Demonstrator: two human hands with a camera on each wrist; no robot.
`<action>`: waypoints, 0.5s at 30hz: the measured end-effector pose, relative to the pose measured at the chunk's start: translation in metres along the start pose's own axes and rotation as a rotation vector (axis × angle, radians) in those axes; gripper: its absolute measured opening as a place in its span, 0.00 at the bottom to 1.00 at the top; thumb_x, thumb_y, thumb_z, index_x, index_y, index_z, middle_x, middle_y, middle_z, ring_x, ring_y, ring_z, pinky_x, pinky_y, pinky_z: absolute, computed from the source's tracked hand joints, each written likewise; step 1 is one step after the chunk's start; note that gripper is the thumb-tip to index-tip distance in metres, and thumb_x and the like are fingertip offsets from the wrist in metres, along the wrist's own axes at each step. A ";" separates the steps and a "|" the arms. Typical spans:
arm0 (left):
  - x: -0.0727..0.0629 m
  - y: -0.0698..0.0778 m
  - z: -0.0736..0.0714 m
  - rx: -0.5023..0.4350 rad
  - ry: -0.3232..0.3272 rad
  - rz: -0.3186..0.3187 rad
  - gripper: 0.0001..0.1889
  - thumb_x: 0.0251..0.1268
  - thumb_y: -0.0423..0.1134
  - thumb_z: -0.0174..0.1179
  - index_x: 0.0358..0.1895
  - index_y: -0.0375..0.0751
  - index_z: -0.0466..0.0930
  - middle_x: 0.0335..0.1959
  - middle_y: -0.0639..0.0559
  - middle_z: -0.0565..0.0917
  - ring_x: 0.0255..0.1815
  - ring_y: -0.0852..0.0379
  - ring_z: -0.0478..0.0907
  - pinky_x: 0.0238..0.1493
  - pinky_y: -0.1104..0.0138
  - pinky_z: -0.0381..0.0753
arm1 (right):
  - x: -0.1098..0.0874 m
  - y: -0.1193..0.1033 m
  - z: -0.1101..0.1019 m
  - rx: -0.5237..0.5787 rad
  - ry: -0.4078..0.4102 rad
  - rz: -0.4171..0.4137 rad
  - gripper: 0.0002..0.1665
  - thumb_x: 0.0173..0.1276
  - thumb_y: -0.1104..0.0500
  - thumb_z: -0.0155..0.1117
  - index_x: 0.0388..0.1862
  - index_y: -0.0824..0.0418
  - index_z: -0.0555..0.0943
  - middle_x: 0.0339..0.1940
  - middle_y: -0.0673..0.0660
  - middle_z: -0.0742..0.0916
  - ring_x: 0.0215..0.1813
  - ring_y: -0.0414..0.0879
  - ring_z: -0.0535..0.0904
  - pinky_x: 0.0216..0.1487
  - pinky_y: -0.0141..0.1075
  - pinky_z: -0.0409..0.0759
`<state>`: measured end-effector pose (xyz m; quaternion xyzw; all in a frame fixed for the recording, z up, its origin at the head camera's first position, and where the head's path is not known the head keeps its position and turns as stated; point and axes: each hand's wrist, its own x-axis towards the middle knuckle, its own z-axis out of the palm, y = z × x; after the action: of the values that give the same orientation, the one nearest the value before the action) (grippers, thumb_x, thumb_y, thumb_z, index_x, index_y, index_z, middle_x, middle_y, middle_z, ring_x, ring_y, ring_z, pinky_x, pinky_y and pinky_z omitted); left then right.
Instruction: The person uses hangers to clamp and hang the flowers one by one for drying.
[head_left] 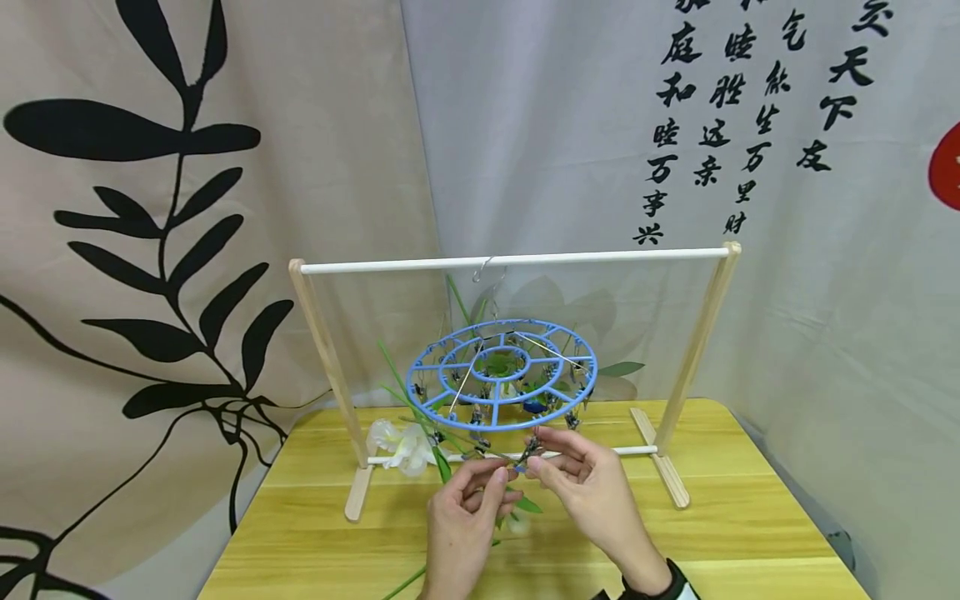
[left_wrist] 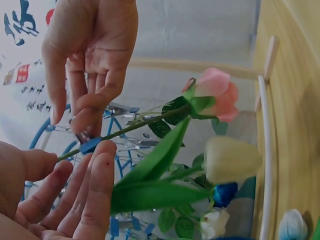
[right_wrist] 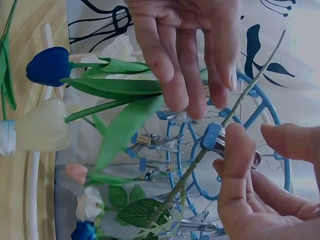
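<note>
My right hand [head_left: 588, 492] has curled fingers around a small metal clip with blue tips [right_wrist: 212, 136], its thumb standing a little apart. The clip bites a thin green stem [right_wrist: 190, 172], which hangs head down with a pink rose [left_wrist: 215, 95] at its lower end. Fingers mostly extended, my left hand [head_left: 465, 517] is beside the stem's upper part; whether the thumb touches it I cannot tell. Above both hands hangs a round blue clip hanger [head_left: 495, 426] with several clips. A cream tulip [left_wrist: 232, 160] and a blue rose [left_wrist: 225, 195] hang nearby.
A wooden stand with a white top rod [head_left: 600, 257] carries the hanger on a hook. Its feet stand on the wooden table [head_left: 315, 500]. A white flower [head_left: 408, 447] is by the left post. A blue tulip [right_wrist: 48, 66] shows in the right wrist view. Printed cloth hangs behind.
</note>
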<state>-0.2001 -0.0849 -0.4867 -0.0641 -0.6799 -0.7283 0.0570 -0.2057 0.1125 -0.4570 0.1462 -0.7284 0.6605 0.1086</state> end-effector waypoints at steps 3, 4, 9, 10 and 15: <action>-0.002 -0.001 -0.002 0.033 -0.013 -0.011 0.11 0.86 0.43 0.74 0.60 0.45 0.93 0.53 0.45 0.98 0.46 0.46 1.00 0.52 0.54 0.99 | -0.003 0.002 -0.003 -0.012 0.026 -0.009 0.26 0.83 0.65 0.77 0.76 0.69 0.85 0.67 0.72 0.93 0.50 0.40 0.97 0.53 0.36 0.98; -0.003 -0.002 -0.003 0.044 -0.017 -0.015 0.10 0.86 0.43 0.74 0.60 0.46 0.93 0.52 0.45 0.98 0.46 0.46 0.99 0.51 0.55 1.00 | -0.004 0.003 -0.004 -0.018 0.035 -0.011 0.27 0.83 0.64 0.77 0.76 0.69 0.85 0.67 0.72 0.93 0.49 0.40 0.97 0.53 0.36 0.98; -0.005 -0.007 -0.014 0.088 -0.042 -0.053 0.11 0.87 0.45 0.72 0.60 0.45 0.93 0.52 0.44 0.98 0.46 0.50 0.99 0.48 0.61 0.99 | -0.009 0.008 -0.010 -0.055 0.082 -0.046 0.28 0.82 0.65 0.78 0.78 0.66 0.85 0.66 0.72 0.92 0.49 0.40 0.97 0.53 0.32 0.96; -0.005 -0.009 -0.017 0.094 -0.047 -0.064 0.11 0.87 0.45 0.72 0.60 0.45 0.93 0.52 0.44 0.98 0.46 0.50 0.98 0.48 0.61 0.99 | -0.010 0.010 -0.012 -0.059 0.091 -0.054 0.28 0.82 0.66 0.78 0.78 0.67 0.85 0.66 0.72 0.91 0.49 0.40 0.97 0.53 0.32 0.96; -0.008 -0.019 -0.036 0.161 -0.065 -0.075 0.12 0.87 0.46 0.73 0.60 0.44 0.94 0.51 0.46 0.98 0.44 0.50 0.98 0.49 0.58 1.00 | -0.015 0.015 -0.017 -0.073 0.140 -0.058 0.29 0.81 0.67 0.78 0.78 0.66 0.85 0.70 0.70 0.89 0.50 0.41 0.97 0.54 0.32 0.97</action>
<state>-0.1964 -0.1192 -0.5093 -0.0573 -0.7396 -0.6705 0.0125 -0.1979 0.1313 -0.4749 0.1165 -0.7381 0.6386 0.1837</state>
